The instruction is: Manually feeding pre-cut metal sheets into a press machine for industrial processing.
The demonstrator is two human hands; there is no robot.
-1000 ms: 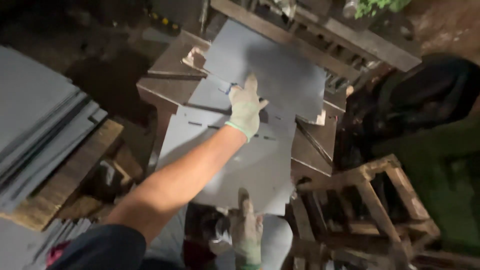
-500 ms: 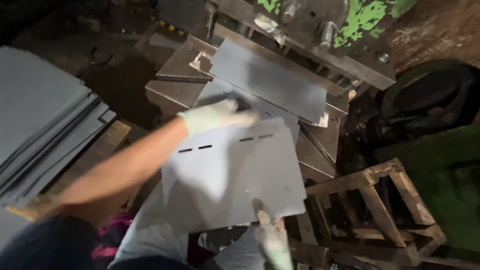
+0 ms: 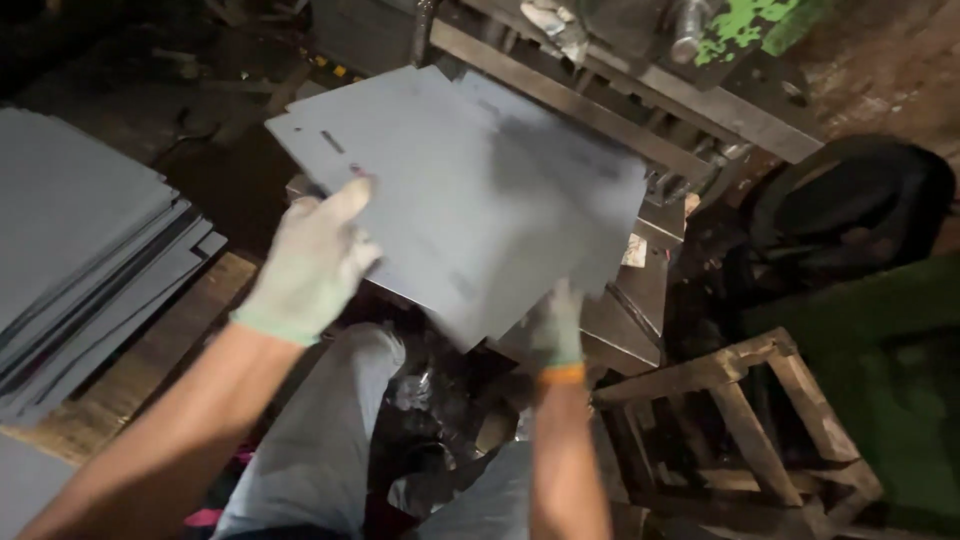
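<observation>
Both gloved hands are gripping a grey sheet [image 3: 470, 190]: left hand [image 3: 310, 265] fingers clamped at its 9 o'clock edge, right hand [image 3: 555, 325] at 6 o'clock. Sheet is hanging clear above the press [image 3: 640, 130]; stack [image 3: 80, 250] is lying at 9 o'clock.

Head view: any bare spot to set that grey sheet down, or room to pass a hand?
Top of the sheet stack at left is bare. A strip of wooden board shows between that stack and the knee. Crowded: the sheet, held by the left hand and right hand, covers the press bed; the wooden frame fills the right.
</observation>
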